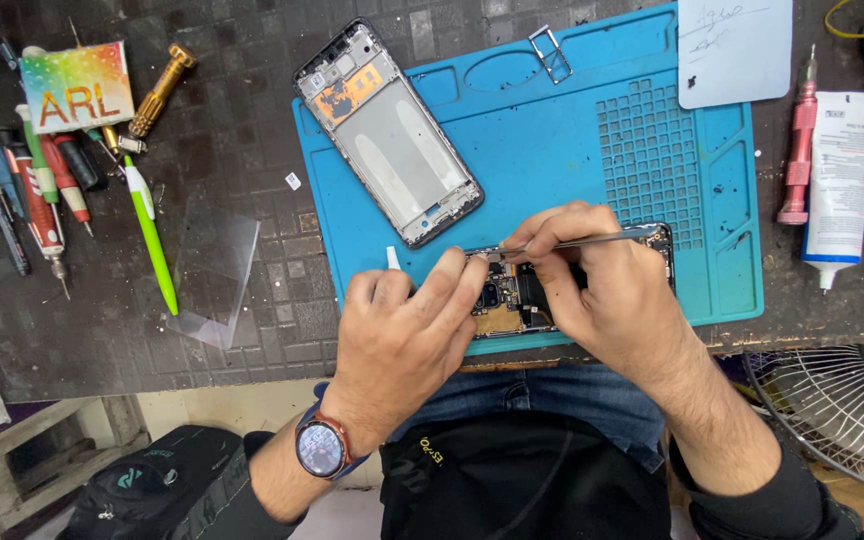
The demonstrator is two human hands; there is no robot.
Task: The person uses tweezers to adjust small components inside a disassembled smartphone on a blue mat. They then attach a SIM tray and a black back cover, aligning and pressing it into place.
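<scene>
An opened phone body with exposed circuit board lies on the blue work mat near the table's front edge. My left hand rests on its left end, fingers pressing its top edge. My right hand covers the phone's right half and pinches thin metal tweezers, their tips at a small part near the phone's upper edge. A separate phone frame with screen back lies tilted at the mat's upper left. A small metal tray sits at the mat's top.
Screwdrivers, a green pen and a colourful card lie at the left. A clear glass sheet lies beside the mat. A white tube, a pink tool and paper are at the right; a fan grille below.
</scene>
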